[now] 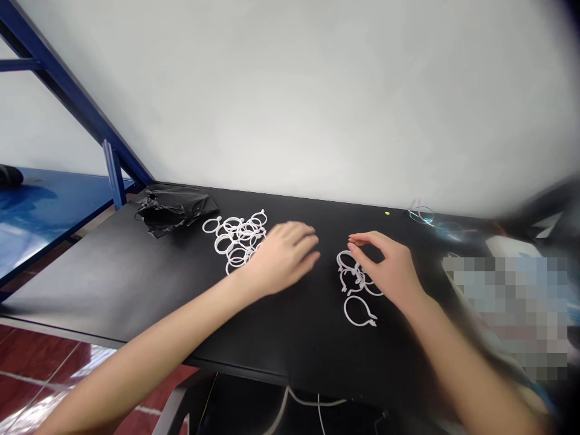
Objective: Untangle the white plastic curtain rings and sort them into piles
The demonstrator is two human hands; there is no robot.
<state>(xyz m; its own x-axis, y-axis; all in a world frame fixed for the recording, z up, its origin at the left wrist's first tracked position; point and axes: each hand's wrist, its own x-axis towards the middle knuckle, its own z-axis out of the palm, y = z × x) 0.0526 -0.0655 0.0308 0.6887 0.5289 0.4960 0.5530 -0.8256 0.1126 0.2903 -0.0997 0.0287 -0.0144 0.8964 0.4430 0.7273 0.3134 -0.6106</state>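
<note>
On the black table (299, 326) lie two groups of white plastic rings with small end tabs. My left hand (287, 257) is over the right edge of the larger ring pile (247, 231), palm down, fingers stretched out and nothing visible in them. It partly hides that pile. My right hand (394, 269) hovers above the smaller ring pile (357, 277), thumb and index fingertips brought together in a pinch. Whether anything small sits between those tips I cannot make out. Nearer to me lies a single ring (372, 322) with its gap facing right.
A crumpled black plastic bag (181, 208) lies at the back left. Clear glasses (422, 215) and a small yellow bit (386, 212) are near the white wall (290, 109). A blurred white object (512, 248) stands at right; a blue metal frame (72, 84) rises at left.
</note>
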